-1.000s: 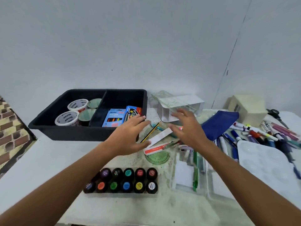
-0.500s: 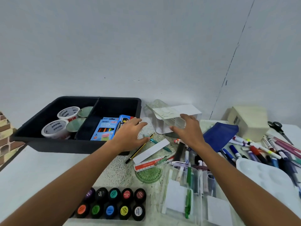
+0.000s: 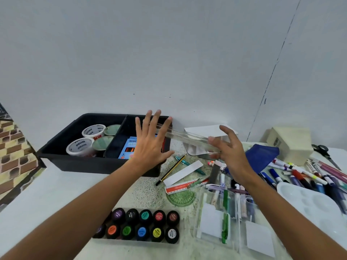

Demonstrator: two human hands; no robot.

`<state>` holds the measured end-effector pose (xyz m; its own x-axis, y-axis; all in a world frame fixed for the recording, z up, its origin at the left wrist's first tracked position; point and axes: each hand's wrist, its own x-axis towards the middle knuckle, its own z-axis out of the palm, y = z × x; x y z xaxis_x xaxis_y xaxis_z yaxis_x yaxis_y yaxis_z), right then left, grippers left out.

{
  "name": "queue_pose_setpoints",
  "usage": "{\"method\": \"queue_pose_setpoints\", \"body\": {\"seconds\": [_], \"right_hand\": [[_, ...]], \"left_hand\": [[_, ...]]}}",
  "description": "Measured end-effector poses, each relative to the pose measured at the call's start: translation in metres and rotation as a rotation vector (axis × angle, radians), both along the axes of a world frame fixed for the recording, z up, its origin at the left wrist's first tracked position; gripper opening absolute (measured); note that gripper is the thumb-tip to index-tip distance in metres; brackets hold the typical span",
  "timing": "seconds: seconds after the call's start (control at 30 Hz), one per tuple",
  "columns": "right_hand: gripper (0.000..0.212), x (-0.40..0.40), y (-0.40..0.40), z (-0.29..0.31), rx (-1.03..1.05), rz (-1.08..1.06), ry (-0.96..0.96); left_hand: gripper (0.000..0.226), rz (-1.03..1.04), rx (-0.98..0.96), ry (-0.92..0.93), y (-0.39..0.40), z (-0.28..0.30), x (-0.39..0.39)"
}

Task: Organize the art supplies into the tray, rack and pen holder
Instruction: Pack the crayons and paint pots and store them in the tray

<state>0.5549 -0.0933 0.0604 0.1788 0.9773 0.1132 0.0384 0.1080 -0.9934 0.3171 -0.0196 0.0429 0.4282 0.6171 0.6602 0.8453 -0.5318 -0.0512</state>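
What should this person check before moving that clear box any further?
1. Clear box held at both ends: left hand flat against one end, right hand curled on the other: ok.
2. Grip firm: cannot tell.
3. Box level: not ok, tilted.
4. Box contents: cannot tell.
5. Room in black tray: right compartment partly free: ok.
6. Table below: pencil and pens lie there: not ok.

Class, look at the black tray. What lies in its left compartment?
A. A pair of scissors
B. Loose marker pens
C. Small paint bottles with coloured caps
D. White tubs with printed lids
D: white tubs with printed lids sit in the left compartment of the black tray.
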Motion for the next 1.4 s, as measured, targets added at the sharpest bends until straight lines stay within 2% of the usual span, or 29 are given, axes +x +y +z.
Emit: {"method": "queue_pose_setpoints", "body": {"seconds": [0.1,0.23,0.27,0.33,0.47,0.5,0.57,0.63,0.7,0.8,0.9,1.07,1.23,1.4], "right_hand": [[0.054,-0.011,-0.005,0.01,-0.099,0.055,0.087],[0.052,-0.027,-0.015,0.018,-0.183,0.091,-0.056],[0.056,-0.032,-0.019,0.017,-0.155,0.057,-0.137],[0.068,-0.039,-0.027,0.009,0.048,-0.051,-0.399],[0.084,-0.061,-0.044,-0.014,0.543,-0.004,-1.091],[0.087,-0.067,-0.046,-0.023,0.596,0.014,-1.216],[0.091,-0.077,-0.05,-0.04,0.599,0.088,-1.349],[0.09,-0.085,-0.056,-0.059,0.557,0.191,-1.37],[0.086,-0.091,-0.063,-0.075,0.517,0.283,-1.317],[0.092,-0.101,-0.073,-0.091,0.38,0.388,-1.236],[0.101,-0.108,-0.081,-0.1,0.248,0.452,-1.225],[0.102,-0.108,-0.088,-0.107,0.204,0.456,-1.201],[0.096,-0.11,-0.092,-0.112,0.196,0.459,-1.193],[0.086,-0.113,-0.094,-0.117,0.217,0.429,-1.221]], "left_hand": [[0.105,-0.016,0.124,0.007,-0.006,0.008,-0.017],[0.086,-0.048,0.107,0.099,-0.018,0.018,-0.042],[0.085,-0.047,0.071,0.12,-0.022,0.019,-0.048],[0.085,-0.033,0.015,0.149,-0.034,0.018,-0.061],[0.095,-0.021,-0.103,0.212,-0.062,0.011,-0.087],[0.099,-0.032,-0.147,0.23,-0.07,0.007,-0.094],[0.104,-0.059,-0.251,0.239,-0.088,-0.002,-0.106],[0.105,-0.086,-0.392,0.203,-0.103,-0.015,-0.117],[0.101,-0.118,-0.59,0.149,-0.116,-0.031,-0.128],[0.104,-0.118,-0.888,0.029,-0.126,-0.051,-0.14],[0.097,-0.128,-0.991,-0.044,-0.128,-0.065,-0.146],[0.117,-0.167,-0.999,-0.072,-0.126,-0.073,-0.147],[0.104,-0.211,-0.887,-0.058,-0.129,-0.084,-0.153],[0.096,-0.224,-0.634,0.001,-0.135,-0.1,-0.155]]}}
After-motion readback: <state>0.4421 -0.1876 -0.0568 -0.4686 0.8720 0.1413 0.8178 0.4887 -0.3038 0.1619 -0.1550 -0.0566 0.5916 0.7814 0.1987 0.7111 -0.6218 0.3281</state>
